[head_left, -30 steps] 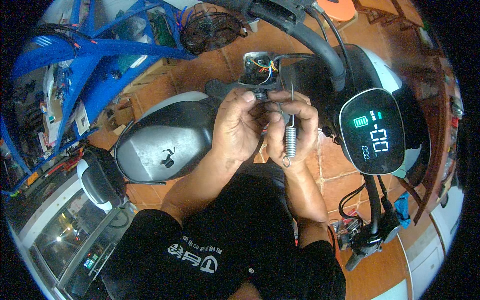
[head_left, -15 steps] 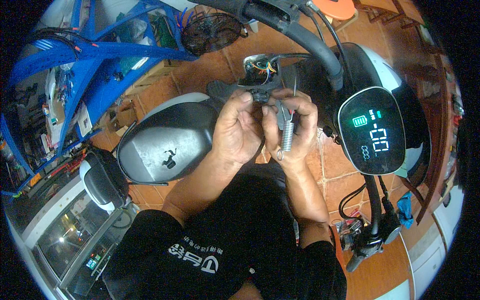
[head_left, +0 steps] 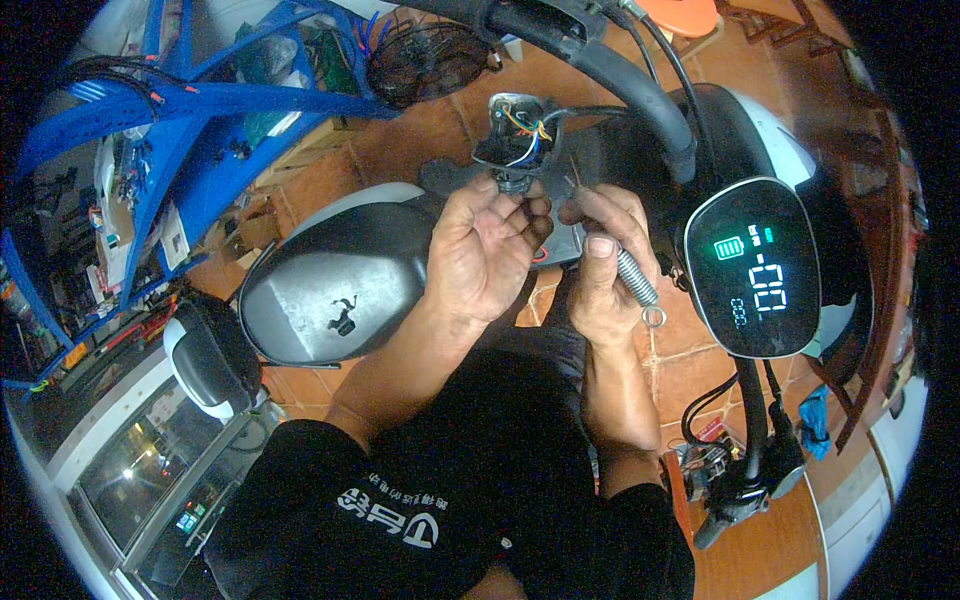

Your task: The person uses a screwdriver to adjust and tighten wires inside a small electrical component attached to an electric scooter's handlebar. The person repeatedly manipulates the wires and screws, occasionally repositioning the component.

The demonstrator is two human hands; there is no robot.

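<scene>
While the left hand [head_left: 485, 252], palm facing its owner, pinches the base of the wire-filled black housing [head_left: 514, 152] at twelve o'clock, the right hand [head_left: 604, 288], thumb raised, wraps its fingers around a coil spring [head_left: 636, 277] toward one o'clock.

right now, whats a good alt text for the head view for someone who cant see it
Bare left hand holds a small black part below an open black housing with thin coloured wires; the right hand holds a silver metal coil spring. A lit, rounded black display is at right.
</scene>
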